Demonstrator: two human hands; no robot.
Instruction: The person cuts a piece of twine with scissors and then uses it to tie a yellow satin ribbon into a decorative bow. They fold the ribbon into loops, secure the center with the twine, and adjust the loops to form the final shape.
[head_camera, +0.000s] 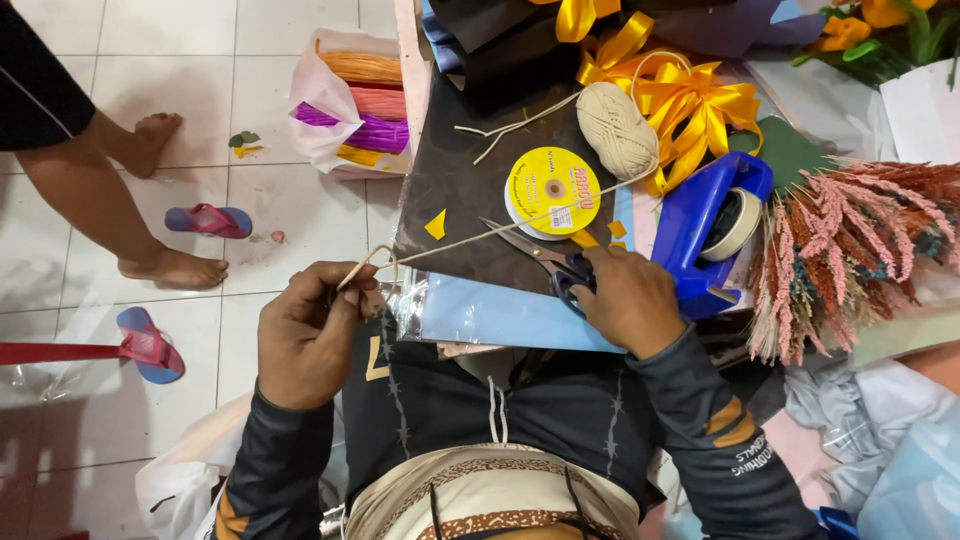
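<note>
My left hand (305, 335) pinches a loop of beige twine (470, 238) at the table's near edge. The strand runs taut up and right to a ball of twine (617, 128). My right hand (630, 300) rests on the handles of black scissors (545, 262), whose blades lie on dark paper and point up-left, close under the taut strand. A light blue sheet in clear wrap (500, 315) lies between my two hands.
A yellow ribbon spool (551, 190), a blue tape dispenser (712, 225), yellow ribbon bows (690, 100) and dried pink stems (850, 250) crowd the table. A bag of coloured raffia (360, 100) sits on the floor. Another person's bare legs (110, 190) and sandals (208, 220) are at left.
</note>
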